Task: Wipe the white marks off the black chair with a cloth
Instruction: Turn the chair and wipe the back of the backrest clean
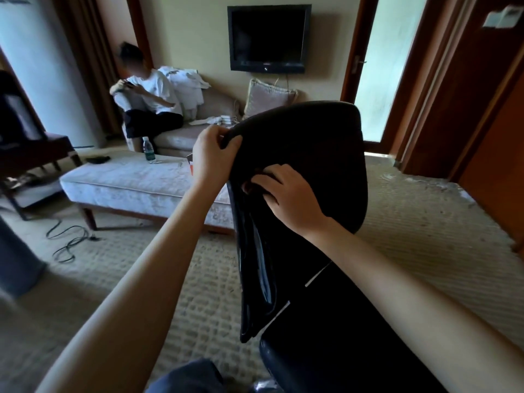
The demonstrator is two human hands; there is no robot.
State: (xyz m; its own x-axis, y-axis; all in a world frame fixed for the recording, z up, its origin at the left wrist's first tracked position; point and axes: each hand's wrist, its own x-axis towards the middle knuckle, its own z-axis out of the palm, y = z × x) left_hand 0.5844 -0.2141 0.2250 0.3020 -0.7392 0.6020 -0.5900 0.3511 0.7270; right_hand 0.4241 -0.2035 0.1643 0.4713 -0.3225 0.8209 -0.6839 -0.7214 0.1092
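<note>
The black chair stands just in front of the wearer on a patterned carpet, its back upright and turned edge-on at the left; its glossy seat fills the lower right. The left hand grips the back's top left corner, fingers curled together over the rim with the thumb on the near side. The right hand rests on the near face of the back, below the left; its fingers are curled close together over a dark, bunched cloth pressed to the surface, though the cloth is hard to tell from the black behind it. Two thin white lines show low on the chair, where back meets seat.

Beyond the chair sits a pale bench with a bottle on it; behind that a person sits on a sofa beside a cushion; a TV hangs on the wall above; a cable lies looped on the carpet at the left.
</note>
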